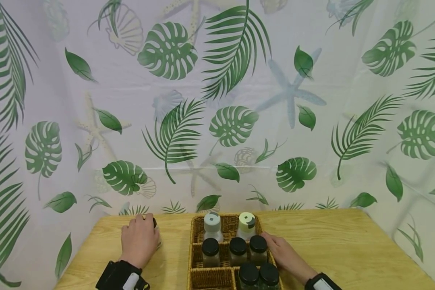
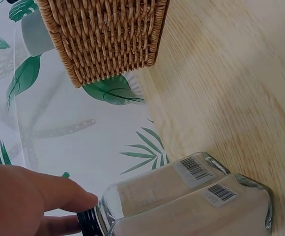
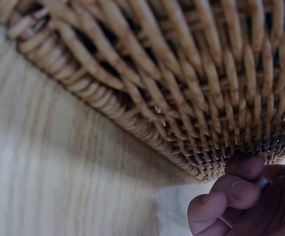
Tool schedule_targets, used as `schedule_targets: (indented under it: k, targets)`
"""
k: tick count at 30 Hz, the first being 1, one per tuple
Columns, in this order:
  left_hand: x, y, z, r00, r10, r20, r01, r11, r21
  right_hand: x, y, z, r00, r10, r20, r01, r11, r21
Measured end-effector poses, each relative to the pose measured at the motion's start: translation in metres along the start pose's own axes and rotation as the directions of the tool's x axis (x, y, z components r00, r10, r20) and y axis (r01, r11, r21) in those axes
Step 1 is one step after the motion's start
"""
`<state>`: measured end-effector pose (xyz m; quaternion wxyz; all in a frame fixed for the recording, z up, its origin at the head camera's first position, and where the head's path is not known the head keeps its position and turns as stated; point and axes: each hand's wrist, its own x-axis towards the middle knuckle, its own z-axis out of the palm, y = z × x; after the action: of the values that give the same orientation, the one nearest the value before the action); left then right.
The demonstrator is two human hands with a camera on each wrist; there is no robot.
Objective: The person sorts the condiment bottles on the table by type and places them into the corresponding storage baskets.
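Observation:
At the left of the table, my left hand (image 1: pixel 140 239) grips a glass jar by its black lid (image 2: pixel 88 222), thumb and fingers around it. Two square glass jars (image 2: pixel 162 191) with pale contents and barcode labels lie side by side in the left wrist view; from above my hand mostly hides them. My right hand (image 1: pixel 284 255) holds the right side of a divided wicker basket (image 1: pixel 212 270), its fingers (image 3: pixel 236 191) curled against the woven wall. In the basket stand a white-capped bottle (image 1: pixel 212 226), a yellow-capped bottle (image 1: pixel 246 225) and several black-lidded jars (image 1: pixel 238 249).
The basket sits on a light wood table (image 1: pixel 333 237). Behind the table hangs a white cloth (image 1: pixel 217 181) printed with green leaves and starfish. The basket's front left compartment shows its bare woven bottom. Black bands are on both wrists.

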<state>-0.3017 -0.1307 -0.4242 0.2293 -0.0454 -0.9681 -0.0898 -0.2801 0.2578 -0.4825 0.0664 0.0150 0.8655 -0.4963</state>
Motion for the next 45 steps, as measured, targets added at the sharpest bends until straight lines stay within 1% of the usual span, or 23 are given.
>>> schedule_targets:
  k: [1,5,10,20,24,28,34,37,41,45]
  targets:
    - [0.000,-0.001,0.001,1.000,0.007,-0.009,-0.007,1.000,-0.008,0.000,0.000,0.000,1.000,-0.015,-0.007,0.015,1.000,-0.010]
    - [0.000,-0.003,0.004,0.999,0.034,-0.040,-0.036,0.999,-0.040,0.000,-0.001,-0.001,1.000,-0.011,0.000,0.011,1.000,0.003]
    - [0.001,-0.005,0.007,0.997,0.047,-0.064,-0.051,0.997,-0.063,-0.001,-0.001,-0.001,1.000,-0.007,0.022,0.007,1.000,0.021]
    - [0.005,-0.003,0.007,0.999,0.041,-0.031,-0.043,0.995,-0.086,-0.002,0.000,-0.004,0.999,-0.025,0.044,0.024,0.999,0.030]
    - [0.005,-0.002,0.007,0.999,0.029,-0.014,-0.030,0.995,-0.098,-0.001,0.001,-0.004,0.998,-0.028,0.051,0.027,0.999,0.022]
    - [0.004,-0.001,0.008,0.999,0.033,-0.016,-0.035,0.993,-0.114,-0.001,0.001,-0.002,0.999,-0.023,0.034,0.023,1.000,0.007]
    - [0.003,-0.001,0.011,0.995,0.055,-0.085,-0.065,0.991,-0.119,0.001,-0.001,0.000,0.999,-0.042,-0.021,0.041,0.999,-0.035]
    - [0.002,0.000,0.009,0.990,0.069,-0.126,-0.083,0.990,-0.113,0.001,-0.002,0.001,0.998,-0.050,-0.035,0.048,0.998,-0.040]
    - [0.000,0.003,0.003,0.981,0.082,-0.174,-0.103,0.988,-0.117,0.000,-0.002,0.001,0.999,-0.030,-0.029,0.029,0.999,-0.026]
    - [-0.002,0.009,-0.006,0.976,0.083,-0.202,-0.112,0.984,-0.139,-0.001,-0.002,0.000,1.000,-0.008,-0.010,0.008,1.000,0.001]
